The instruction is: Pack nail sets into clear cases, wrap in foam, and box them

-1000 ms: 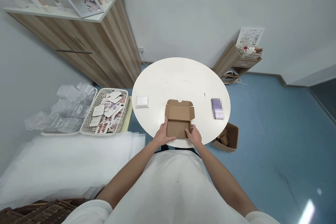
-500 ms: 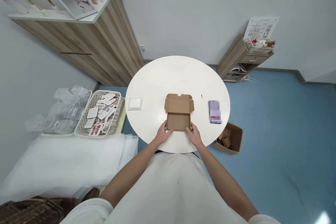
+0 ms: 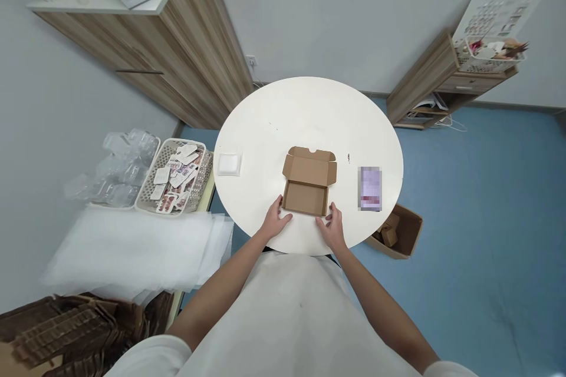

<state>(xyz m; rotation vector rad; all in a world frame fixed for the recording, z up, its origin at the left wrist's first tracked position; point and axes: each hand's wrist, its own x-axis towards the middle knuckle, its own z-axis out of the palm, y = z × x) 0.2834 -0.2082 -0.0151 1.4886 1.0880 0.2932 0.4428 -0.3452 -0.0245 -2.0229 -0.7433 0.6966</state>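
Observation:
A brown cardboard mailer box (image 3: 305,198) stands with its lid raised on the white round table (image 3: 309,106), and its inside is bare. My left hand (image 3: 275,221) is at the box's front left corner, thumb and fingers apart; whether a fingertip touches the cardboard I cannot tell. Just off the front right corner, my right hand (image 3: 332,228) has its fingers spread and holds nothing. A small white packet (image 3: 229,164) lies on the left of the table. On the right lies a purple, blurred-out rectangular item (image 3: 370,189).
Left of the table are a white basket of printed cards (image 3: 177,179), clear plastic packs (image 3: 126,165) and white foam sheets (image 3: 137,247). Flattened cardboard (image 3: 84,330) is stacked at lower left. A carton with small boxes (image 3: 409,232) sits on the floor at right.
Both hands have loosened from the box's sides, the right one drawing away from its corner. The box now sits slightly turned. The whole view has shifted a little.

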